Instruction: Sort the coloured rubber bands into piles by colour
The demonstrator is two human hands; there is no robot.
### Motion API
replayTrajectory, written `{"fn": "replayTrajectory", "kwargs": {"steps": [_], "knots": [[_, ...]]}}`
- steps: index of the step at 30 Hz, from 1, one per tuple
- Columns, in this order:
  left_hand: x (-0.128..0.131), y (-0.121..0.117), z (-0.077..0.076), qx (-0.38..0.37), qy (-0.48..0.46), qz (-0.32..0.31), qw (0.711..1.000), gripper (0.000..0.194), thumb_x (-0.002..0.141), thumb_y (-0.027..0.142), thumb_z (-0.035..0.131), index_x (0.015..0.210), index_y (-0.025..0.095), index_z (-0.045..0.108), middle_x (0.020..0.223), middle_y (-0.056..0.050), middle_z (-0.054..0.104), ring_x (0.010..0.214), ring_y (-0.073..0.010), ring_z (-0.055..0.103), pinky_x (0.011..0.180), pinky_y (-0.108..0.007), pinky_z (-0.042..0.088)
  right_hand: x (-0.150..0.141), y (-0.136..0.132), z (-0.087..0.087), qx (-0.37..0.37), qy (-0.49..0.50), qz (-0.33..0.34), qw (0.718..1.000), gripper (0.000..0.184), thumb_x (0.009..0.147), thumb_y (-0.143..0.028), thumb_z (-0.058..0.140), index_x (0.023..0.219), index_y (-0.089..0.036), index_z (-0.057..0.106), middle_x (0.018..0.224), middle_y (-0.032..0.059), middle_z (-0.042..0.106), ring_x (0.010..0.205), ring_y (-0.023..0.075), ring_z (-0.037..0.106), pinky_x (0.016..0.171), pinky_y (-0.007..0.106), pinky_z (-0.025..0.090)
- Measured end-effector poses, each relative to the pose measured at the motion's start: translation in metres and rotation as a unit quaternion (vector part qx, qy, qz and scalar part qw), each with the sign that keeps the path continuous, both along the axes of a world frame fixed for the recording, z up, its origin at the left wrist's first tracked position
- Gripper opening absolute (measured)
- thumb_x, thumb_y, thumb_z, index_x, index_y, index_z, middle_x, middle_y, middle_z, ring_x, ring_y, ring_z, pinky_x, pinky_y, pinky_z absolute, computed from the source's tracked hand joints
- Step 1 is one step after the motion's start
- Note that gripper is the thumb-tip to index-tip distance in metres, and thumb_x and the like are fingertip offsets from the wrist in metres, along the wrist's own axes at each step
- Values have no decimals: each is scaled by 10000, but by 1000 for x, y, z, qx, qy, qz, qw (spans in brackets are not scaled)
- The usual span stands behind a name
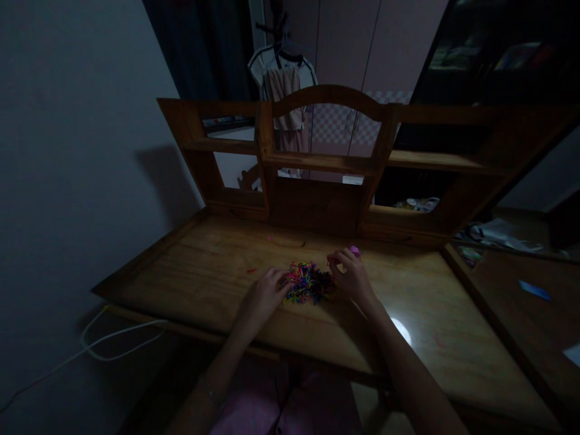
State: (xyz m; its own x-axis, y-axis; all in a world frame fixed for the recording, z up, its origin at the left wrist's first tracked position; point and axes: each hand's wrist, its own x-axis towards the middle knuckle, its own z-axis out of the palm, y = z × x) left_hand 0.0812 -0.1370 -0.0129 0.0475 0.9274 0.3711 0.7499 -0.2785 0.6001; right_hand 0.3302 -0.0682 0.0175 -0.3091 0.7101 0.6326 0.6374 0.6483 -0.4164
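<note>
Bands (308, 281), a small bright heap, lie on the desk (190, 272) between both hands. Left hand (265, 296) rests loosely curled at the heap's edge, fingertips touching it. Right hand (351, 275) pinches something pink (354, 249) just beyond the heap.

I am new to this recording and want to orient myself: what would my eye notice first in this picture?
First, the heap of small colourful pieces in the middle of the wooden desk, the one bright spot in a dim room. The left hand touches its left edge; the right hand is at its right, near a small pink object. Behind them rises the desk's wooden shelf unit.
</note>
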Motion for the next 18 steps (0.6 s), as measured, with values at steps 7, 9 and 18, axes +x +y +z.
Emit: {"fn": "replayTrajectory", "kwargs": {"steps": [7,9,18], "knots": [[3,5,-3,-3,-8,-8,1000,129,877,324,587,844,228,667,909,-39,622,898,-203,599,831,-317,477,-4,-5,0,-45,-34,12,998,179,927,-270,502,907,-236,677,933,40,673,847,177,598,957,399,320],[3,3,-2,1,-23,-6,1000,145,873,337,589,824,220,661,885,-40,625,881,-203,601,813,-314,478,-7,-7,0,-58,-36,23,997,179,929,-283,510,907,-237,682,951,40,683,866,182,609,975,412,308],[5,4,-3,-8,-145,38,989,181,886,387,555,915,232,644,934,-33,681,855,-191,644,768,-291,499,-17,-12,-13,-194,11,142,971,441,975,-315,387,1412,-280,436,1365,60,548,1259,209,497,1056,406,373]]}}
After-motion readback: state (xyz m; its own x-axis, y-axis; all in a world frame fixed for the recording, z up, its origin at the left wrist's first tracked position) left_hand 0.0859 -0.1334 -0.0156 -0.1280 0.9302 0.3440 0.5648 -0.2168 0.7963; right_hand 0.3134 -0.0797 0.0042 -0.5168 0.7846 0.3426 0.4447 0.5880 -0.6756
